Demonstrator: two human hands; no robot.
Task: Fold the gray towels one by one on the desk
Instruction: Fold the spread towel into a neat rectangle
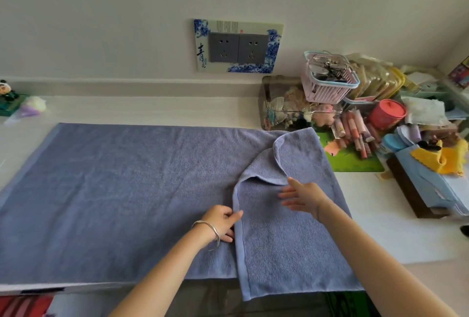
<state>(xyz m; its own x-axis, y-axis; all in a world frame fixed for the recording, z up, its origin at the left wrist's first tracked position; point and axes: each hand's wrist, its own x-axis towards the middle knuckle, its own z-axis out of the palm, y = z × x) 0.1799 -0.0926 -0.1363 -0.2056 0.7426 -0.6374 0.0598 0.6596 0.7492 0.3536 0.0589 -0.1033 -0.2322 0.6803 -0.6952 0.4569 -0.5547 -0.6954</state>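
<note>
A large blue-gray towel (121,190) lies spread flat across the white desk (396,230). Its right end is turned over toward the left, forming a loose, uneven flap (276,240) that hangs a little past the desk's front edge. My left hand (223,223), with a silver bracelet on the wrist, pinches the flap's left hem between thumb and fingers. My right hand (302,197) hovers over or lightly touches the top of the flap, fingers straight and spread, holding nothing.
Clutter crowds the desk's right side: a pink basket (330,81), a clear box of trinkets (284,106), a red tub (387,113), pens on a green mat (352,157), and folded blue cloth with a yellow rag (436,172). A panda figure (7,93) sits far left. Wall sockets (238,48) are behind.
</note>
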